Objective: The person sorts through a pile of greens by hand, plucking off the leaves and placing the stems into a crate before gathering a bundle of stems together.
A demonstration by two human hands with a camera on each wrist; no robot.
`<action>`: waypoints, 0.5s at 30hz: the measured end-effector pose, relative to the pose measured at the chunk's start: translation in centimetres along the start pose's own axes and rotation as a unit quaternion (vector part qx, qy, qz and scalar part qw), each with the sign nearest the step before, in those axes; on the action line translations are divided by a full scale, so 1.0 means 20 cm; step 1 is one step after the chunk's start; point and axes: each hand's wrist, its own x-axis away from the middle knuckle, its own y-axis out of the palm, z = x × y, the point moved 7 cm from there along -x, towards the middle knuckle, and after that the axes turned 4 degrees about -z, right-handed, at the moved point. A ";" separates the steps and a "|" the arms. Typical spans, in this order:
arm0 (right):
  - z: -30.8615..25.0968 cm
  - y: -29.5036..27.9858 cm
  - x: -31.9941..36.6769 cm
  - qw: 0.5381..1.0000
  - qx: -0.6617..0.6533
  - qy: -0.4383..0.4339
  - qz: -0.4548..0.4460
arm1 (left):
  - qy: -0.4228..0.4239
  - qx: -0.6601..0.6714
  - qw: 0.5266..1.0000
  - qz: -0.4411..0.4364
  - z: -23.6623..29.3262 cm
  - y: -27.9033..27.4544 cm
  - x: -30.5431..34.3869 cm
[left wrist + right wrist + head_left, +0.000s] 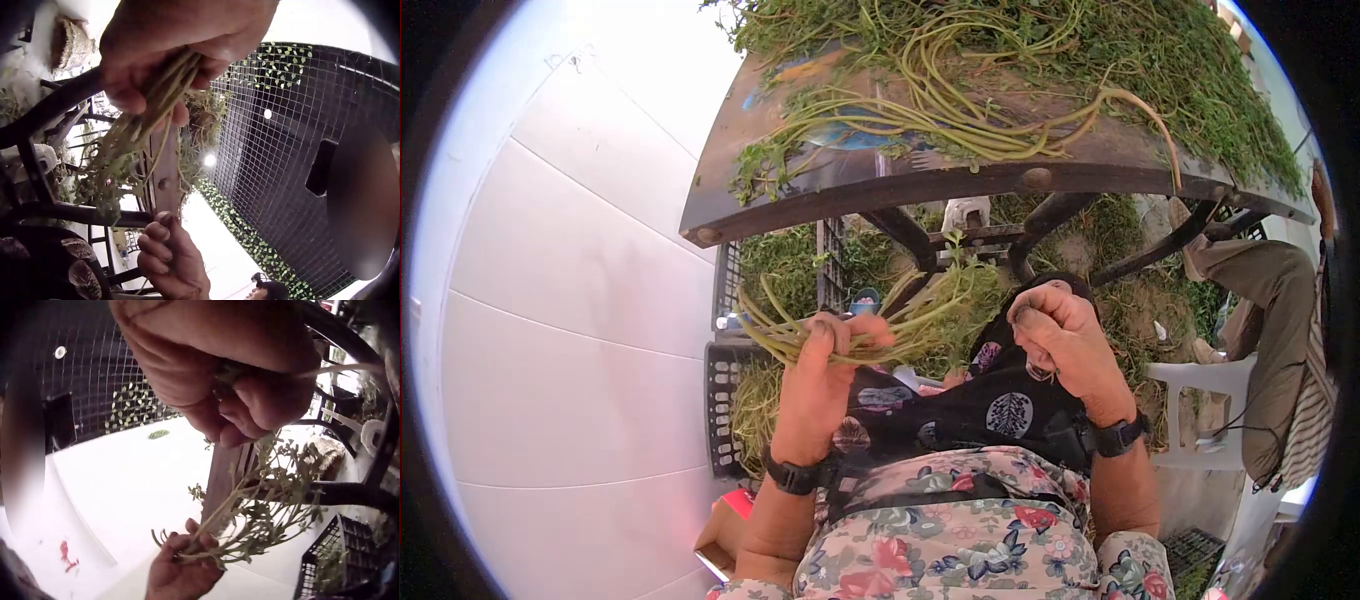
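Note:
My left hand (pixel 820 365) grips a bunch of purslane-like greens (pixel 930 315) over the lap, bare stem ends pointing left and leafy tops right. In the right wrist view the small leaves of these greens (pixel 269 515) fan out from the palm. Beside it, apart from the bunch, my right hand (pixel 1070 340) is raised with fingers curled and thumb pressed against them. A bit of green (pixel 228 374) shows inside these fingers, and a thin pale stem (pixel 340 369) sticks out past them. The curled fingers hide most of that piece.
A table (pixel 800 190) ahead bears a large heap of greens (pixel 1160 70) and long loose stems (pixel 960 125). Black crates (pixel 722 400) with greens stand at the left by a white wall (pixel 580 380). Another person's leg (pixel 1265 300) and a white plastic chair (pixel 1200 380) are at right.

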 end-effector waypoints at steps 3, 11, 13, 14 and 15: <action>-0.04 0.03 0.00 0.988 0.150 -0.024 0.017 | -0.004 -0.001 1.000 -0.006 -0.02 -0.01 0.00; 0.02 0.19 0.02 0.975 0.192 -0.007 -0.116 | 0.013 0.064 0.997 0.035 -0.01 0.00 -0.01; 0.02 0.25 0.01 0.977 0.162 0.011 -0.136 | 0.006 0.069 0.997 0.020 -0.03 0.01 -0.01; 0.03 0.27 0.00 0.974 0.160 0.034 -0.155 | 0.003 0.072 0.997 0.011 -0.04 0.01 -0.01; 0.05 0.28 -0.01 0.985 0.077 0.049 -0.147 | -0.004 0.066 0.998 0.003 -0.05 0.01 -0.01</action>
